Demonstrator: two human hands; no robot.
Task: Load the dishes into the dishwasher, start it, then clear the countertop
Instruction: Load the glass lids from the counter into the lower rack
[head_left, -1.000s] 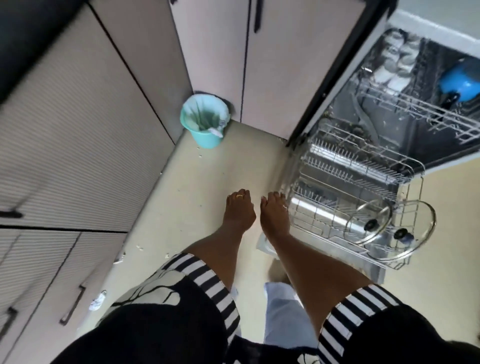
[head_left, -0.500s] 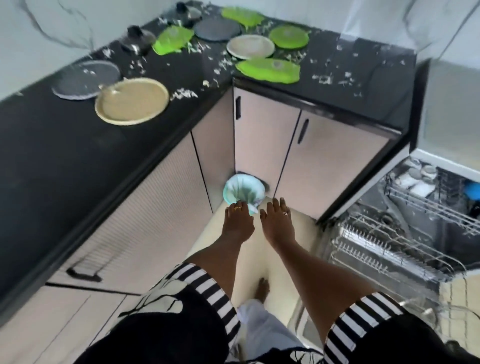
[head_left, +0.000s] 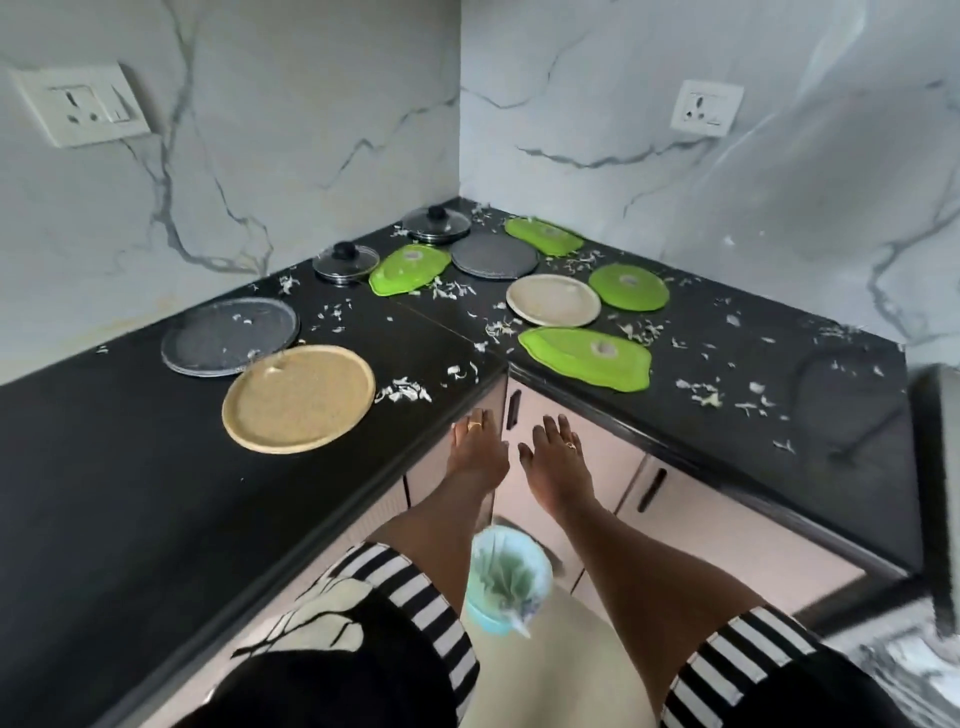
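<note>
I see my left hand (head_left: 478, 447) and right hand (head_left: 553, 452) spread flat and empty before the glossy black desk (head_left: 104, 467), where round speckled plates (head_left: 298, 397), green lids (head_left: 584, 356) and glass lids (head_left: 345, 261) lie among white scraps.

Your dishes lie flat across the black L-shaped bench (head_left: 78, 467), scattered with white scraps (head_left: 402, 391). Near left sits a tan plate (head_left: 298, 399), its far edge overlapping a grey plate (head_left: 228, 336). Toward the far corner rest two glass lids with black knobs (head_left: 345, 261) (head_left: 436, 223), a dark grey plate (head_left: 493, 254) and a beige plate (head_left: 553, 300). Four lime-green lids (head_left: 409, 268) (head_left: 544, 235) (head_left: 628, 287) (head_left: 584, 357) lie among them, the nearest at the bench's front edge.
</note>
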